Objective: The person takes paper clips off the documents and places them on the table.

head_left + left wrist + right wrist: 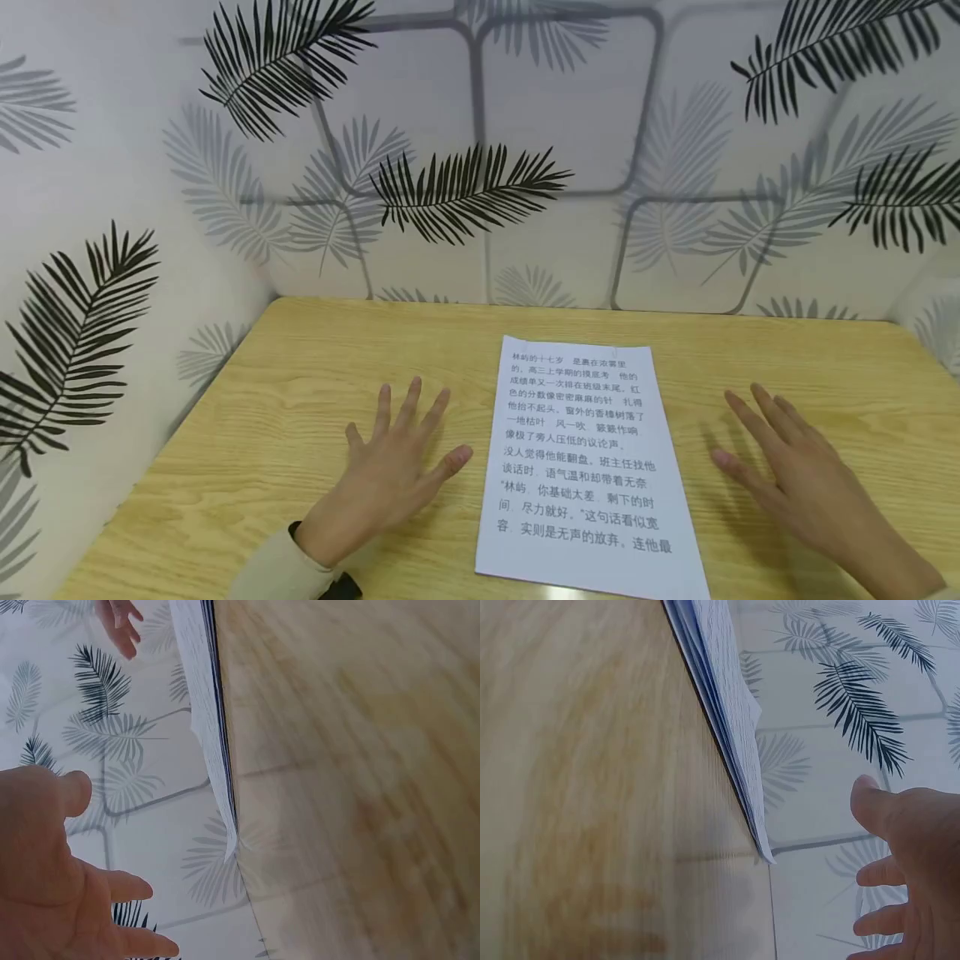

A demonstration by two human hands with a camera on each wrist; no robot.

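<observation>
A stack of white paper sheets [581, 467], the top one printed with Chinese text, lies on the wooden table between both hands. Left of it, my left hand [405, 462] is held with fingers spread, its thumb pointing toward the paper's edge. On the other side, my right hand [802, 483] has its fingers extended and holds nothing. Seen edge-on in the left wrist view, the stack [204, 697] shows several layers, and its far corner curls a little. The right wrist view shows the layered edge of the stack [727, 712] too, with the thumb and fingers apart from it.
The pale wooden table [315, 358] reaches back to a wall [555, 108] patterned with dark and grey palm leaves and rounded grey lines. Another patterned wall [97, 192] stands along the left side. A black band [341, 587] shows at the left sleeve.
</observation>
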